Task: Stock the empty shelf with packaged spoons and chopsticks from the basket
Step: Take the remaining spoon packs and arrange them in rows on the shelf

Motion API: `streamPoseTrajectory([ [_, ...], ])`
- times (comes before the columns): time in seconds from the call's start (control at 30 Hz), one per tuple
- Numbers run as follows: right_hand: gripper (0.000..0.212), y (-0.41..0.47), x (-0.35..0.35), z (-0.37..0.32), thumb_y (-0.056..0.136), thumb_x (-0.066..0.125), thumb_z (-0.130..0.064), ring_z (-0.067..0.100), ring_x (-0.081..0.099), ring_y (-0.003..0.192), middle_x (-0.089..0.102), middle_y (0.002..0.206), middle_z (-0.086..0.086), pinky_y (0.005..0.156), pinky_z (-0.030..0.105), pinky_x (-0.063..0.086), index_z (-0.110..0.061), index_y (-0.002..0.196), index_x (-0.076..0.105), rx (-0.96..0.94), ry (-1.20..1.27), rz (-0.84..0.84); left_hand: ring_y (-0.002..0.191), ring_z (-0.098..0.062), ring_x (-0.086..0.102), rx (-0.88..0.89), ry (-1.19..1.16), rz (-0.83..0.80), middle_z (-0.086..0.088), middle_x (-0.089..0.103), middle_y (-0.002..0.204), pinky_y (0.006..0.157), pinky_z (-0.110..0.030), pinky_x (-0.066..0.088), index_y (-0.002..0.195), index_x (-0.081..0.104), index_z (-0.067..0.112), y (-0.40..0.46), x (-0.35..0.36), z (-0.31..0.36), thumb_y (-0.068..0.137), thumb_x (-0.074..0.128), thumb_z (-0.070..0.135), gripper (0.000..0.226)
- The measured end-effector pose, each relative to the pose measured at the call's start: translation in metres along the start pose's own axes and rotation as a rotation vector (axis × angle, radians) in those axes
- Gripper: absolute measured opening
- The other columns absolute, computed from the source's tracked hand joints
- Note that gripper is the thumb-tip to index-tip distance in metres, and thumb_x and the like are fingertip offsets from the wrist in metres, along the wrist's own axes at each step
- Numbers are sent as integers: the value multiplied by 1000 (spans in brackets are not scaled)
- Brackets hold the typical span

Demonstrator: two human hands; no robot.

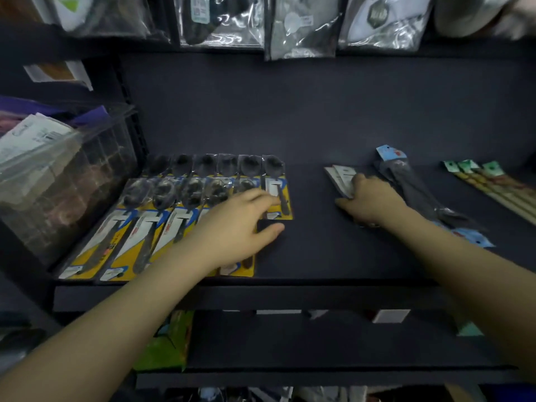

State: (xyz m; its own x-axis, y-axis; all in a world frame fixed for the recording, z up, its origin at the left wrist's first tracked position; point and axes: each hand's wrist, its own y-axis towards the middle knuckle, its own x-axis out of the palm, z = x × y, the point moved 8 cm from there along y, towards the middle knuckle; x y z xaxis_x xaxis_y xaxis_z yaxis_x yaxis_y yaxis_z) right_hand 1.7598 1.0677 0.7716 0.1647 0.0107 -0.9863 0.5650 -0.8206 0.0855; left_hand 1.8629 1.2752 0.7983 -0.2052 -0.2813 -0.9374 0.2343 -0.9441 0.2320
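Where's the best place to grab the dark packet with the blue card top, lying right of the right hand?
Probably the blue card top at the far end of the dark packet. It lies flat and slanted on the shelf, with bare shelf behind that end. The right hand crowds its left side, and the chopstick packs lie to its right. So come from above and behind and pinch the stiff card.

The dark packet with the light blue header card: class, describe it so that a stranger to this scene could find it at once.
Start at the dark shelf and go right, past the rows of yellow-carded spoon packs. Just beyond the right hand lies the dark packet with the light blue header card, running slantwise. Its neighbours differ: white-carded packets under that hand, green-tagged chopstick packs further right.
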Motion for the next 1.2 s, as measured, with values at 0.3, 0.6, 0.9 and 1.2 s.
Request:
streamPoseTrajectory([
  [0.3,54,7,-18,34,86,59,-36,31,50,116,47,134,18,94,34,43,-11,131,44,-35,359,-41,103,-13,53,56,-70,101,3,55,121,92,-21,36,118,57,15,58,12,38,88,53,33,35],
  [0.6,28,9,-21,39,87,48,-8,36,55,110,58,120,17,91,40,48,-8,115,53,-199,190,68,120,-20,48,-16,-24,82,-3,47,133,101,-30,38,128,48,16,124,49,60,89,52,29,41],
  [0.9,19,-9,-81,47,83,62,-12,20,60,95,63,104,7,83,28,46,-10,101,66,-597,440,299,108,-31,57,99,251,199,-9,62,118,91,-43,45,119,54,14,144,33,97,94,32,34,38],
  [1.2,35,11,-79,55,80,70,-28,14,60,85,62,100,1,75,26,49,-15,108,53,-218,1205,134,58,-16,40,-436,-619,311,-6,49,64,51,-29,36,66,58,8,74,18,59,80,66,24,23],
])
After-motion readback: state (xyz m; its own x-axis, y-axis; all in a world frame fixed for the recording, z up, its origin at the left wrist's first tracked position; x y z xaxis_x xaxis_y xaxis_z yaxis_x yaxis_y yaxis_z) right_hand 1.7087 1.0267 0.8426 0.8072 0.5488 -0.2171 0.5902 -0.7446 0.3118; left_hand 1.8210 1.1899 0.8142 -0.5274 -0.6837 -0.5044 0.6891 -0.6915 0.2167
